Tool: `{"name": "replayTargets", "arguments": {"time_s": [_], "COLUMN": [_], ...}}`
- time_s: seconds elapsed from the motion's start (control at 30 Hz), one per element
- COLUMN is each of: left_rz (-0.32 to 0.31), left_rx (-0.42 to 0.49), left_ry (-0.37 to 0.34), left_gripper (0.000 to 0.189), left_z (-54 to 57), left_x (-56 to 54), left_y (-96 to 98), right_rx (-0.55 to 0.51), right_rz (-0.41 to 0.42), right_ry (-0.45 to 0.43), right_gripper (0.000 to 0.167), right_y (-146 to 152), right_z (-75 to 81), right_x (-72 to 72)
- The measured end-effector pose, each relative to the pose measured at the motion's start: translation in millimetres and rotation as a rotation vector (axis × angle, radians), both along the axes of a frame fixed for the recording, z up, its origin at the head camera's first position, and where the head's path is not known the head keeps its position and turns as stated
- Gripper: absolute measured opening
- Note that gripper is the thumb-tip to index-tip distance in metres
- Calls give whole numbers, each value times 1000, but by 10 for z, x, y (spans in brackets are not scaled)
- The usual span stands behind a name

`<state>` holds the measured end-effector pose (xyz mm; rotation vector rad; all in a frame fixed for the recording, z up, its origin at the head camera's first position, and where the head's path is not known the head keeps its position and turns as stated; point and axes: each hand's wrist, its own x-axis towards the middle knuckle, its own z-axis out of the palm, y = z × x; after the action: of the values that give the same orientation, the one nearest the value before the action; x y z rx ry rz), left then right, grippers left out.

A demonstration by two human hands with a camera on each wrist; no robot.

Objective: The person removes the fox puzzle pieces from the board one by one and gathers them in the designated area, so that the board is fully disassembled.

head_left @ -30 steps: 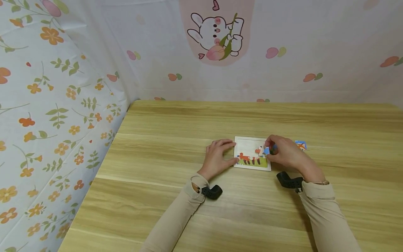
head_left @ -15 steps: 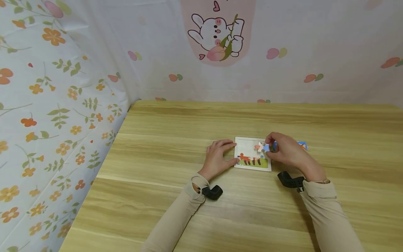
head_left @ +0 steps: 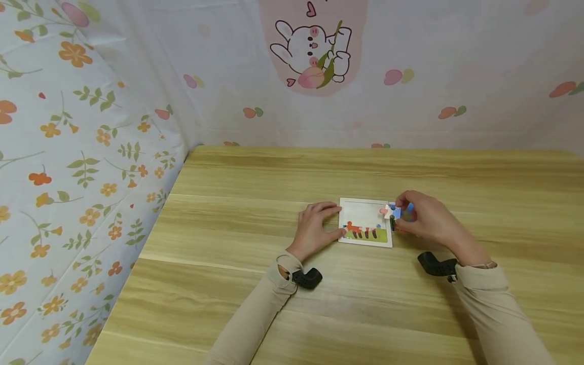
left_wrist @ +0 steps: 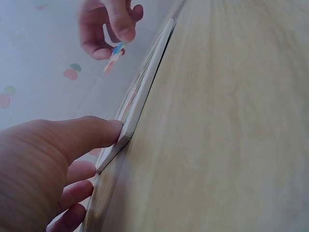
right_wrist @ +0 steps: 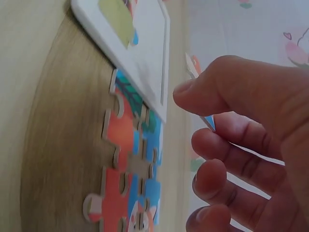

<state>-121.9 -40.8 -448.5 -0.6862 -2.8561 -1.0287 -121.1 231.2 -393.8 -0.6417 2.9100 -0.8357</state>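
Right grip (head_left: 429, 217) pinches puzzle piece (head_left: 391, 212) near tray (head_left: 358, 210)

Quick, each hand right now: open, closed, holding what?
Left hand: open, touching the puzzle tray.
Right hand: closed, pinching a puzzle piece.

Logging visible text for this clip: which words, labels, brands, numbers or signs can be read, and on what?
None can be read in any current view.
Wall cloth: printed pictures, such as a rabbit and hearts; a mark cut off at the top edge is unreadable.
Puzzle tray and loose puzzle pieces: artwork, no lettering made out.
Black wrist devices: no marking legible.
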Motion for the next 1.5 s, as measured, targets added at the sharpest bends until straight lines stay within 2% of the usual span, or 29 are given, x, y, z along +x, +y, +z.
{"name": "replayTargets", "arguments": {"time_s": [0.53, 1.03, 1.5], "left_rz": [-1, -1, -4], "left_rx": [4, -4, 4], "left_ry": [5, 14, 9], "left_gripper": [50, 50, 50], "left_z": [-8, -4, -9], "left_x": [4, 13, 7], "left_y": [-12, -16, -12], "right_rx": [-1, 22, 5], "right_rz": [-48, -60, -71], "right_ry": [7, 74, 62], "right_gripper": [32, 31, 33], "right_y": [202, 439, 577], "right_z": [42, -10, -24], "right_x": [65, 114, 173]}}
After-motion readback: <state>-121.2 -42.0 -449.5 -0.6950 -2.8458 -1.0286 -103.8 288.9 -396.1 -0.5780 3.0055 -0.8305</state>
